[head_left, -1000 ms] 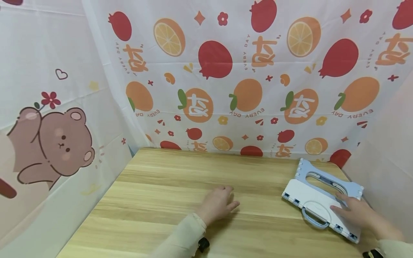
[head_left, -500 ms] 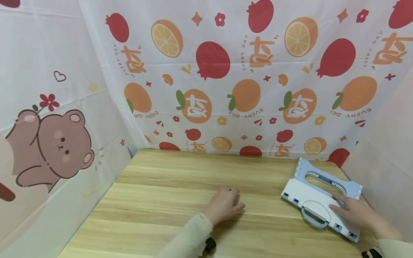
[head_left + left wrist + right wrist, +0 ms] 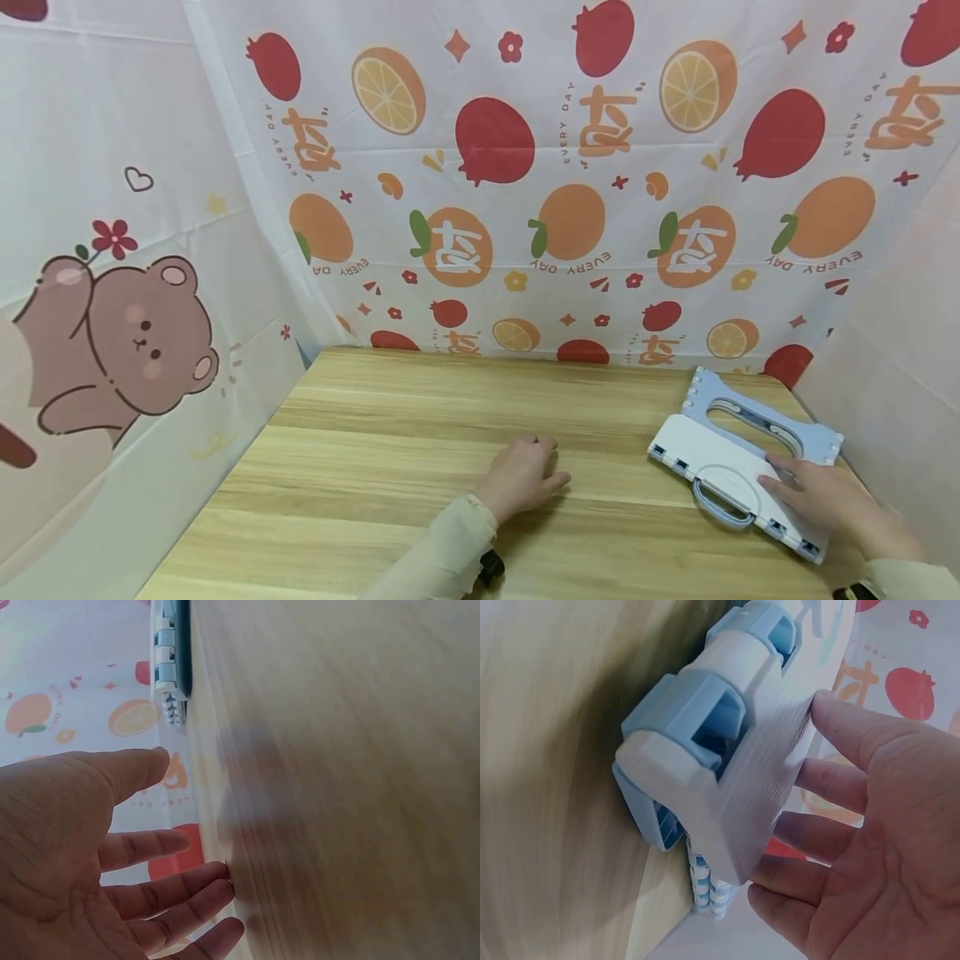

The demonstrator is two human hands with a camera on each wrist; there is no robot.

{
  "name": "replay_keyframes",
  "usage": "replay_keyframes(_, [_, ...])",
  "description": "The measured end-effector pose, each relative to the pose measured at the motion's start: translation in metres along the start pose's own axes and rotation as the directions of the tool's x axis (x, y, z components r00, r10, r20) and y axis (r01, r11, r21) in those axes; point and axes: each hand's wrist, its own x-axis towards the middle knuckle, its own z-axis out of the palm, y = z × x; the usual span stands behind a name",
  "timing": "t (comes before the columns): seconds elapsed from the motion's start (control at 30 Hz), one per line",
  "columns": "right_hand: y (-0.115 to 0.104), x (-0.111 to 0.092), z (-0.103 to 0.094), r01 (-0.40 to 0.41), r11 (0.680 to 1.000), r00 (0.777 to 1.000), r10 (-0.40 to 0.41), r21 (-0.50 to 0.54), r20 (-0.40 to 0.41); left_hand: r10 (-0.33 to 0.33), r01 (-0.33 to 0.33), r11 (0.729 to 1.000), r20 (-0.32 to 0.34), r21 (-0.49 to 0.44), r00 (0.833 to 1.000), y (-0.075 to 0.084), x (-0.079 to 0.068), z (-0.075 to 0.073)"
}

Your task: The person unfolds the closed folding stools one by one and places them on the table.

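A person's right hand (image 3: pixel 821 500) rests on the white panel of a white-and-blue folding stool (image 3: pixel 723 462), thumb and fingers spread rather than wrapped around it. The stool lies at the right side of a wooden table (image 3: pixel 337 475), its loop handle (image 3: pixel 722 507) on the near edge. The left hand (image 3: pixel 519 477), fingers loosely apart and holding nothing, is over the table's middle, well apart from the stool. Behind hangs a fruit-print curtain (image 3: pixel 525 225); at left, a bear-print sheet (image 3: pixel 153 325).
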Motion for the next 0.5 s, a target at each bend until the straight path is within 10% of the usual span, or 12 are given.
replay_keyframes(0.5, [-0.041, -0.004, 0.005, 0.072, 0.997, 0.995, -0.069, 0.030, -0.069, 0.003, -0.003, 1.000, 0.025, -0.004, 1.000, -0.002, 0.003, 0.000])
